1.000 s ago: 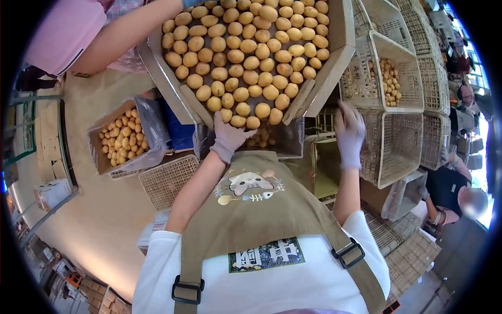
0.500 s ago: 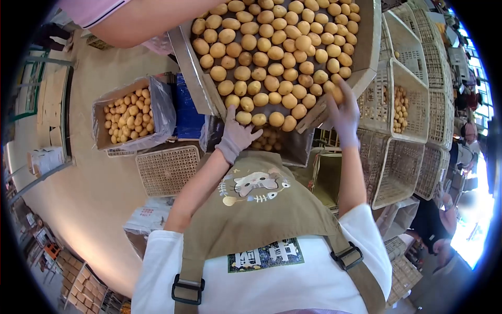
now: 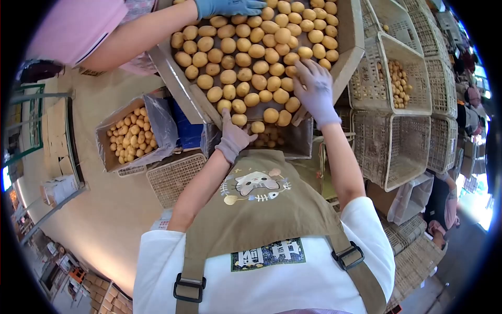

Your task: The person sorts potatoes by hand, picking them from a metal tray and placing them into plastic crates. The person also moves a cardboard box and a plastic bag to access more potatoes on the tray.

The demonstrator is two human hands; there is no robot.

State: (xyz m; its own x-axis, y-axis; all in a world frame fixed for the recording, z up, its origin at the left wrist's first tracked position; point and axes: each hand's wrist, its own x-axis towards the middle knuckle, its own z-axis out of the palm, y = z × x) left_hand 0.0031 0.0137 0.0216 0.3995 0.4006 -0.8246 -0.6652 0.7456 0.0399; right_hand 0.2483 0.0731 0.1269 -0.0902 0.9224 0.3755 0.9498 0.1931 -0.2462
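Note:
Many round, yellow-tan fruits (image 3: 259, 81) lie in a single layer on a sorting tray (image 3: 170, 86) with raised grey sides. In a pale glove, my left hand (image 3: 232, 137) is at the tray's near edge, its index finger stretched against a fruit and the thumb apart. My right hand (image 3: 316, 93), also gloved, reaches over the tray's right side. Its fingers are extended and lie on fruits, and no fruit shows clearly in its grasp. Below the tray's near opening, a lined box (image 3: 298, 145) holds more of the fruits, partly hidden.
Another person's blue-gloved hand (image 3: 230, 7) is over the tray's far left. A plastic-lined carton (image 3: 100, 138) of fruits stands left, beside an upturned plastic crate (image 3: 175, 178). Stacked crates (image 3: 389, 152) line the right side, one with fruits inside.
My right hand has moved left and inward over the fruits from the tray's right edge. My left hand stays near the front edge. Another person's blue-gloved hand has come into view.

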